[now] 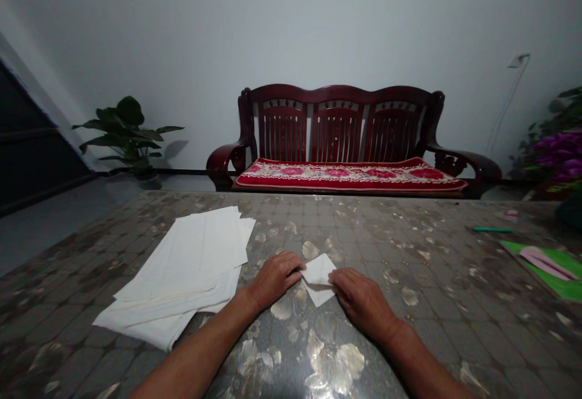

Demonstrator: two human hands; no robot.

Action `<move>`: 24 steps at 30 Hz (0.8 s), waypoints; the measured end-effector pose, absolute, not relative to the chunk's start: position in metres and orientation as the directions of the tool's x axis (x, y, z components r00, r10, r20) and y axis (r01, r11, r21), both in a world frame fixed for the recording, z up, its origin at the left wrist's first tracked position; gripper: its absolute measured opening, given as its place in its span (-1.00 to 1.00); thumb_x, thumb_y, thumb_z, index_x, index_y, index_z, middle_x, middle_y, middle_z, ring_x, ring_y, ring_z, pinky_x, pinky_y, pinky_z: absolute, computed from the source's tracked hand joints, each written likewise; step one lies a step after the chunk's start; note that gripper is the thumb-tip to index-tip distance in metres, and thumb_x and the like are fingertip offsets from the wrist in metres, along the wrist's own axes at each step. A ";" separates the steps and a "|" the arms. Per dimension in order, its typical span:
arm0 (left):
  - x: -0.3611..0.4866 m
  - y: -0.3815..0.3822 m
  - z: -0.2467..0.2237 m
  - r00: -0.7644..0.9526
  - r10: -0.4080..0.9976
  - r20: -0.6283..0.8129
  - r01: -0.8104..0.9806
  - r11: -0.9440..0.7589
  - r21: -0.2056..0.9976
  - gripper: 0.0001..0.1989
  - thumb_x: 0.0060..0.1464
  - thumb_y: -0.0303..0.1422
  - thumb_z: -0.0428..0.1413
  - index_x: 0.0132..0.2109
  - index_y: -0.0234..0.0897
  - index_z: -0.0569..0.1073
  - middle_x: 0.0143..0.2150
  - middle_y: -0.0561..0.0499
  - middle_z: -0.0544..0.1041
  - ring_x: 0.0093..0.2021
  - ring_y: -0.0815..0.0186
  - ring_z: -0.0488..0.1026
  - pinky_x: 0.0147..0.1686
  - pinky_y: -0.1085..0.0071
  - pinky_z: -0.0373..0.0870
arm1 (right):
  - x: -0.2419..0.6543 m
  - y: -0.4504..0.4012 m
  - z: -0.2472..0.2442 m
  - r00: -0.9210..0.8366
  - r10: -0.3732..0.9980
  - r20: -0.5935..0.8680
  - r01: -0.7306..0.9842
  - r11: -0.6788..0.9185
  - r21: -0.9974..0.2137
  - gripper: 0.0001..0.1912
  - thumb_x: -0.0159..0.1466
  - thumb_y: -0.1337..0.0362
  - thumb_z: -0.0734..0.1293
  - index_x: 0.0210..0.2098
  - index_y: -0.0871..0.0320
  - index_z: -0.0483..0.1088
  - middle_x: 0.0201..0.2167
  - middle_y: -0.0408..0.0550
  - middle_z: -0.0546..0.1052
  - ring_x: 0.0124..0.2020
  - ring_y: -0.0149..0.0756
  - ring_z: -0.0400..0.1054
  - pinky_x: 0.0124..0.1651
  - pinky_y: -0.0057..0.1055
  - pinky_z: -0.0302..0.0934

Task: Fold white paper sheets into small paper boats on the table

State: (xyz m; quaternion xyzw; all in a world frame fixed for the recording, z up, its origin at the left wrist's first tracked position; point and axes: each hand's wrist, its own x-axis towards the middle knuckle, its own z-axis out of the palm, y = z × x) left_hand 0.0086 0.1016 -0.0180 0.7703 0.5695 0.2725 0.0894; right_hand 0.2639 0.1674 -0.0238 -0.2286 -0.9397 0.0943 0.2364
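Closest to me, I have the left hand point(279, 274) and the right hand point(362, 299) resting low over the worktop point(334, 356), fingers curled inward, neither one spread. Between them lies a small piece of white folded paper point(321, 264), set cornerwise. The left hand pinches its left corner with thumb and forefinger; the right hand pinches the opposite corner, though I cannot tell exactly where that thumb sits. The upper layer stands a little off the lower one, with shadow under its edge, so I judge that the two corners are held to keep the layers lined up and stop the sheet from sliding. Left of the left hand, well within its reach, I see a loose pile of white sheets point(193, 259), probably put aside there to leave room between the hands. Well to the right of the right hand are a green sheet point(566, 290) with a pink piece point(545, 263) on it and, a little farther off, a teal pen point(492, 229), all seemingly out of the way. Beyond both hands, past the worktop's far edge, I see a wooden bench point(339, 91) with a red floral cover point(339, 172).
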 end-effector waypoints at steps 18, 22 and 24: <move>0.009 0.102 -0.018 0.134 0.945 0.300 0.877 -0.254 0.409 -0.83 0.29 -0.34 0.10 -0.29 -0.24 0.51 -0.27 0.01 0.54 -0.16 0.25 0.46 -0.16 0.39 0.31 | 0.268 0.175 -0.021 -0.661 0.673 0.332 0.597 0.739 -0.310 -0.84 0.35 0.28 0.31 -0.38 0.11 0.37 -0.33 -0.06 0.46 -0.28 -0.23 0.35 -0.27 -0.39 0.16; 0.010 0.104 -0.013 0.062 0.964 0.259 0.848 -0.188 0.495 -0.83 0.25 -0.36 0.12 -0.34 -0.22 0.52 -0.29 0.03 0.54 -0.17 0.25 0.46 -0.18 0.41 0.30 | 0.268 0.175 -0.018 -0.624 0.730 0.279 0.614 0.678 -0.404 -0.82 0.35 0.29 0.29 -0.41 0.11 0.34 -0.35 -0.08 0.45 -0.26 -0.25 0.36 -0.24 -0.40 0.17; 0.010 0.105 -0.011 0.028 0.972 0.232 0.837 -0.150 0.527 -0.83 0.22 -0.36 0.12 -0.35 -0.21 0.52 -0.27 0.04 0.55 -0.16 0.25 0.47 -0.17 0.41 0.31 | 0.267 0.175 -0.018 -0.616 0.740 0.270 0.614 0.666 -0.423 -0.80 0.37 0.27 0.26 -0.41 0.11 0.34 -0.34 -0.08 0.45 -0.26 -0.25 0.35 -0.23 -0.40 0.17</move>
